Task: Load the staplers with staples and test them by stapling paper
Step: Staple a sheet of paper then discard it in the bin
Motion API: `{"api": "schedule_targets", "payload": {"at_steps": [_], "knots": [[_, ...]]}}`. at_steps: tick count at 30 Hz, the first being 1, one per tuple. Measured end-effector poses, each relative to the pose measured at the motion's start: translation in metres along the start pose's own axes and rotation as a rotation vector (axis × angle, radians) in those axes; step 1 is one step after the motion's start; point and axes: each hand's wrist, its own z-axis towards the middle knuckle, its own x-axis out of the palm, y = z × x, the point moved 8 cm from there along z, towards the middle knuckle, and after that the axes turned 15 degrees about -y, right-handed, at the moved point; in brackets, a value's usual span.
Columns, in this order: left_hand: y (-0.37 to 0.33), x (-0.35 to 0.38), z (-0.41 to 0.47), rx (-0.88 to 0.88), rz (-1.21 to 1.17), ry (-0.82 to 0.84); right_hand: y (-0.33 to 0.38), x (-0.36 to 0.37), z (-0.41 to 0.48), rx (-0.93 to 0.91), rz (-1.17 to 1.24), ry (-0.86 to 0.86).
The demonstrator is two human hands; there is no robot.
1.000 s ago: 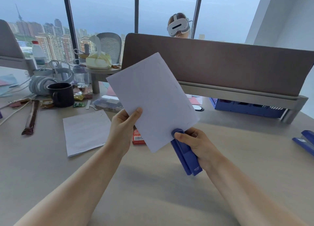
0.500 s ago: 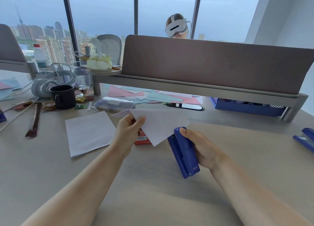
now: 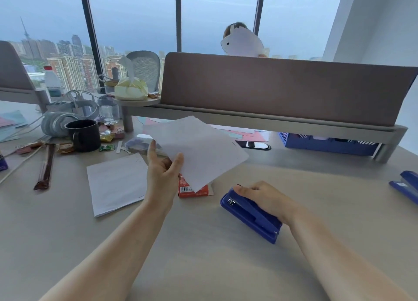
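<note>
Two hands are in use over the desk [image 3: 203, 266]. The left hand [image 3: 162, 171] is raised clear of the surface and pinches a sheet of paper [image 3: 199, 149] at its near edge, with the thumb on the upper face and the fingers behind. The sheet is tilted and hangs free of the desk.

The right hand [image 3: 263, 199] lies on a blue stapler [image 3: 251, 217], fingers curled over its top and thumb pressed at its front end. That stapler rests flat on the desk, to the right of the sheet and apart from it. Its head points away and leftward, and its arm is down against the base.

A second stapler [image 3: 407, 185], also blue, sits at the far right edge of the desk, well apart from both hands. A red box [image 3: 192, 190] with a barcode lies on the desk beneath the held sheet's lowest corner. A paper stack [image 3: 115, 183] lies flat just left of the left wrist. A black mug [image 3: 83, 135] stands further back on the left among clutter. A brown divider panel [image 3: 282, 88] runs along the desk's far side.
</note>
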Motion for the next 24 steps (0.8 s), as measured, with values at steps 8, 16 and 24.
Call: {"api": "schedule_targets", "payload": {"at_steps": [8, 16, 24], "knots": [[-0.002, -0.001, -0.004, 0.001, 0.086, -0.007, 0.017, -0.003, 0.004, -0.24, -0.214, -0.198], [-0.012, 0.0, -0.008, 0.063, 0.056, -0.03, 0.075, -0.036, -0.047, -1.118, -0.334, -0.931], [-0.018, 0.008, -0.017, 0.222, 0.169, 0.091, 0.075, -0.037, -0.041, -0.982, -0.198, -0.835]]}}
